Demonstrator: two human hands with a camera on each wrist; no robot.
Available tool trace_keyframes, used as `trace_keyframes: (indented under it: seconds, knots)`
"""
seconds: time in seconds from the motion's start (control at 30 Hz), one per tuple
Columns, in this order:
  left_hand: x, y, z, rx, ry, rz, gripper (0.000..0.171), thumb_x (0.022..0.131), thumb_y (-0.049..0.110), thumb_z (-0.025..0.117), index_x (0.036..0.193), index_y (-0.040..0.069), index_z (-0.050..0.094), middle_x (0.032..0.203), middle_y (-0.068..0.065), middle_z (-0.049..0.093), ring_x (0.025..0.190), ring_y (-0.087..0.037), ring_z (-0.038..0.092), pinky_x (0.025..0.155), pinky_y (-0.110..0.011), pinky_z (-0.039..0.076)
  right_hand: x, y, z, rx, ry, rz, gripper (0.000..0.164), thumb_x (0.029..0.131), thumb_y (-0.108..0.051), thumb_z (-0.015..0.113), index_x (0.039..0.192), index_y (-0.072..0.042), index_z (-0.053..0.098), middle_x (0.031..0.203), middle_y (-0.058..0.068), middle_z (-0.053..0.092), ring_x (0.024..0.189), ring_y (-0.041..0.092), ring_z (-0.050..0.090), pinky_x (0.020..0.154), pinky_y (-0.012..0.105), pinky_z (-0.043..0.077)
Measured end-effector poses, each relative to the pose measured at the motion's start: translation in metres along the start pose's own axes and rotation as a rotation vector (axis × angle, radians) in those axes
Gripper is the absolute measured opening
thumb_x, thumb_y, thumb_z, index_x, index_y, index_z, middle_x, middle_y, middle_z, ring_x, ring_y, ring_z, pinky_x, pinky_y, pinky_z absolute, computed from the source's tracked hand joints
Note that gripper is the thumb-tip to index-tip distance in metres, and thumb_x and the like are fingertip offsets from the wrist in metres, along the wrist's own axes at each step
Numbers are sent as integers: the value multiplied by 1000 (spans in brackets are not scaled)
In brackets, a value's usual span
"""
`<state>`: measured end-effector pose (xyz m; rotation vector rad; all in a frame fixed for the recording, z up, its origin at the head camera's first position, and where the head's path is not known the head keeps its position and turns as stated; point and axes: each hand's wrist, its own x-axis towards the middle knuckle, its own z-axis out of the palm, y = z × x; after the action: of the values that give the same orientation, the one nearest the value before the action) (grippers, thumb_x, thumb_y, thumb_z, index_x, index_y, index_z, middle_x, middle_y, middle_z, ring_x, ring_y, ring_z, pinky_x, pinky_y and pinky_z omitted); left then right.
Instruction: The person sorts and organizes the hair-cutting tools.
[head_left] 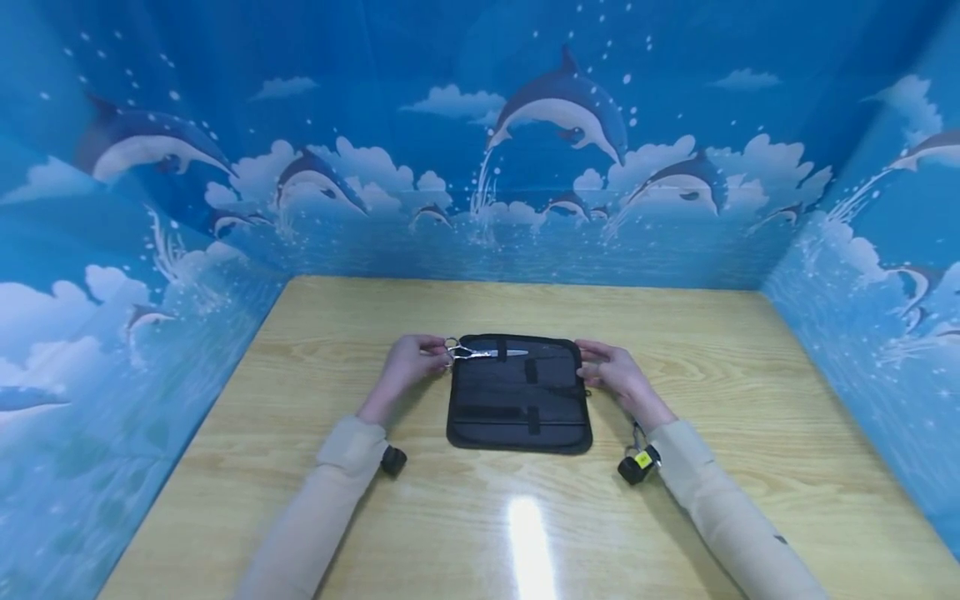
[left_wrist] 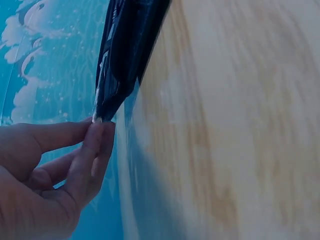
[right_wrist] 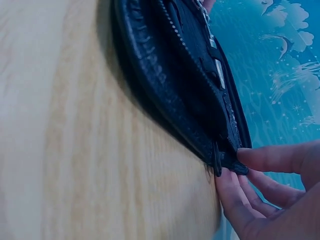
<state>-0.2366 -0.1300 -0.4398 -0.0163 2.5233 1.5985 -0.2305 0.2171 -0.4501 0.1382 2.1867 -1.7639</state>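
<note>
A black zip case (head_left: 487, 392) lies opened out on the wooden table, its inside facing up with elastic loops and a pocket. Silver scissors (head_left: 480, 354) lie across its upper left part, blades pointing right under one black loop. My left hand (head_left: 408, 364) pinches the scissors' finger rings between thumb and fingers at the case's left edge; the left wrist view shows the fingertips together there. At the upper right edge my right hand (head_left: 618, 375) pinches the case's rim, thumb on top and fingers below. A zipper pull (right_wrist: 217, 159) hangs beside those fingers.
The wooden table (head_left: 315, 517) reaches back to a blue dolphin-print curtain (head_left: 480, 242), which also closes off both sides. Small dark metal loops (head_left: 638, 432) show beside the black camera at my right wrist. A light reflection marks the table's front.
</note>
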Motion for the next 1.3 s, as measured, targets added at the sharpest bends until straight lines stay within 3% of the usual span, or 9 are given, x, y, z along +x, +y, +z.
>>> trace_keyframes:
  seconds: [0.13, 0.23, 0.43, 0.53, 0.73, 0.9, 1.1, 1.3]
  knots:
    - [0, 5, 4, 245, 21, 69, 31, 93, 10, 72, 122, 0, 70, 104, -14, 75, 81, -22, 73, 77, -32, 59, 0, 1, 2, 19, 19, 2, 63, 96, 8, 56, 155, 0, 36, 153, 28, 40, 92, 5, 62, 76, 21, 56]
    - [2, 8, 6, 340, 11, 88, 30, 94, 11, 71, 122, 1, 71, 106, -13, 76, 82, -22, 72, 80, -33, 58, 1, 2, 2, 31, 28, 3, 62, 95, 8, 56, 154, 1, 37, 152, 28, 42, 89, 2, 62, 75, 20, 56]
    - [7, 9, 9, 418, -42, 83, 33, 94, 12, 70, 126, 4, 69, 116, -13, 74, 58, -9, 55, 59, -23, 48, 3, 4, 2, 31, 35, 17, 62, 96, 6, 57, 154, -1, 37, 153, 26, 42, 88, 0, 62, 75, 19, 56]
    - [9, 7, 9, 445, -70, 99, 35, 95, 11, 69, 128, 3, 67, 112, -13, 74, 60, -9, 55, 58, -21, 46, 3, 5, 1, 36, 33, 11, 62, 96, 6, 58, 154, 0, 37, 153, 27, 41, 89, 1, 63, 76, 19, 56]
    - [8, 6, 7, 373, -60, 73, 41, 90, 5, 74, 129, -3, 65, 105, -14, 74, 85, -21, 69, 68, -23, 54, 1, 5, 0, 25, 12, 0, 64, 95, 6, 60, 154, 0, 36, 154, 28, 39, 95, 3, 65, 79, 19, 56]
    - [8, 7, 7, 330, -55, 53, 37, 87, 4, 77, 123, 0, 70, 104, -14, 74, 78, -18, 67, 59, -21, 53, 1, 5, -1, 20, 11, -3, 64, 96, 5, 60, 154, 1, 35, 155, 29, 37, 96, 4, 64, 79, 20, 56]
    - [10, 10, 10, 321, -30, 8, 36, 85, 7, 80, 120, 4, 72, 102, -9, 75, 77, -15, 66, 60, -19, 51, 2, 6, 0, 4, 13, 4, 61, 97, 3, 60, 154, 1, 37, 155, 27, 39, 101, 5, 63, 83, 21, 56]
    - [12, 13, 20, 328, -42, 51, 35, 83, 8, 82, 118, 6, 74, 98, -7, 77, 84, -17, 71, 63, -19, 50, 2, 5, 2, -5, 17, 3, 61, 97, 2, 60, 154, 2, 37, 155, 28, 39, 105, 9, 63, 83, 21, 56]
